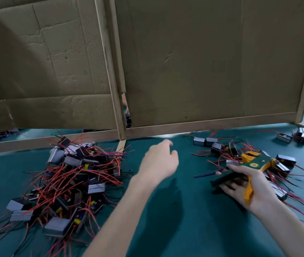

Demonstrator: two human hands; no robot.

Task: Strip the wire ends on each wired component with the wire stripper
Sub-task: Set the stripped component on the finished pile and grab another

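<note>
**Background.** A teal-covered worktop (184,229) filled the foreground. Along its far edge stood two brown cardboard screens, the left panel (45,62) and the right panel (212,62), both creased and dented. Each was edged by a pale wooden frame (110,71). The panels met at a slanted upright, with a narrow gap (126,108) low between them. A soft shadow crossed the left panel's upper left corner. Brighter light showed beyond the right panel's outer edge.

Dim overhead light; motion blur; wide-angle bowing at edges.
</note>
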